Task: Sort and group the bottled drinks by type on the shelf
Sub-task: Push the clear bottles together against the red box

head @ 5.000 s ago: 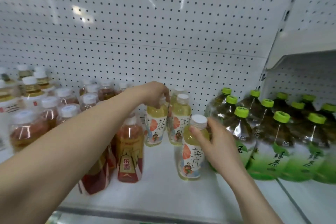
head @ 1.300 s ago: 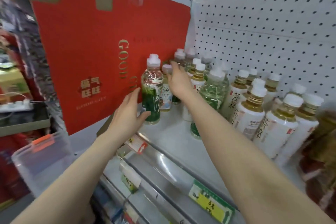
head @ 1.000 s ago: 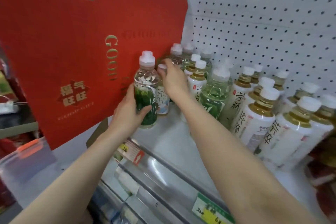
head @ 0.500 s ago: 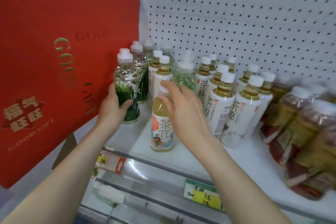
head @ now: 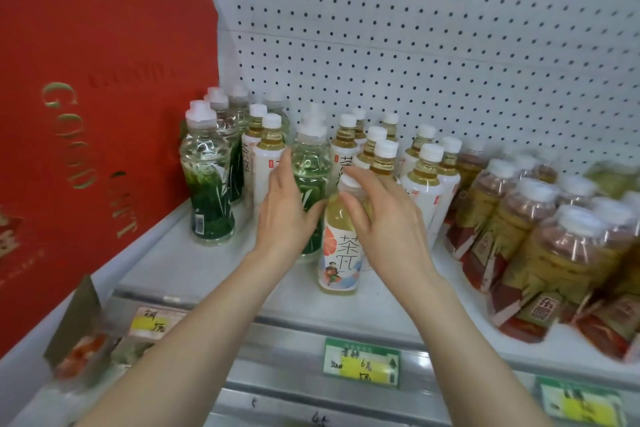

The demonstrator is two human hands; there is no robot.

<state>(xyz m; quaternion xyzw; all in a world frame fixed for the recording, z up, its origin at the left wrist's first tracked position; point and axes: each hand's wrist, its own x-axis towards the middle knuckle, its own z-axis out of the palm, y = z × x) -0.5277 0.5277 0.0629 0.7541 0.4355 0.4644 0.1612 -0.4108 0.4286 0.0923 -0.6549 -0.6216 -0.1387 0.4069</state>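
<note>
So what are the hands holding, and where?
Right hand: yellow tea bottle, by its neck. Left hand: green bottle, round its body.

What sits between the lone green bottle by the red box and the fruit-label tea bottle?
The left hand, holding a second green bottle; the head view shows it.

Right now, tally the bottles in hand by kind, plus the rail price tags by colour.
Green-leaf bottle, in left hand: 1
Grapefruit-label tea bottle, in right hand: 1
Green price tags: 2
Pale price tag: 1
Total: 5
</note>
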